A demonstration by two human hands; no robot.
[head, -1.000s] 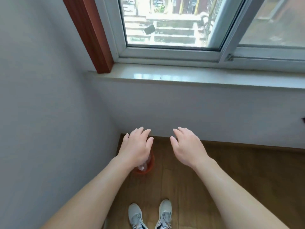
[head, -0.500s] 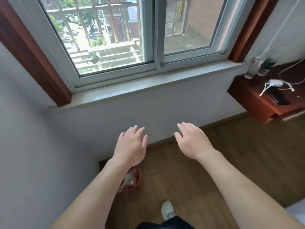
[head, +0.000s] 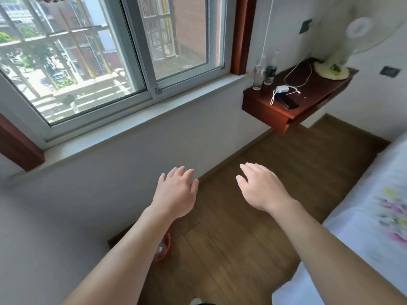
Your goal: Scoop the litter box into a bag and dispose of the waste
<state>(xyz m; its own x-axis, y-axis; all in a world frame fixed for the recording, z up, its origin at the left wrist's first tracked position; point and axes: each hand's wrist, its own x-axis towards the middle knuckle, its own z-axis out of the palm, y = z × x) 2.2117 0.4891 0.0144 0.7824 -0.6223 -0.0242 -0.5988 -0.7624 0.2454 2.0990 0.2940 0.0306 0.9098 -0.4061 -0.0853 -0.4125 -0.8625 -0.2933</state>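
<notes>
Wood flooring lies beneath the left hand and right hand, both empty, fingers spread, pointing toward the window wall.

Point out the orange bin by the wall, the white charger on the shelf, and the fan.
orange bin (head: 166,246), head view: its orange rim, right of the left forearm.
white charger (head: 282,88), head view: the white block's top.
fan (head: 331,71), head view: its round base on the shelf.
</notes>
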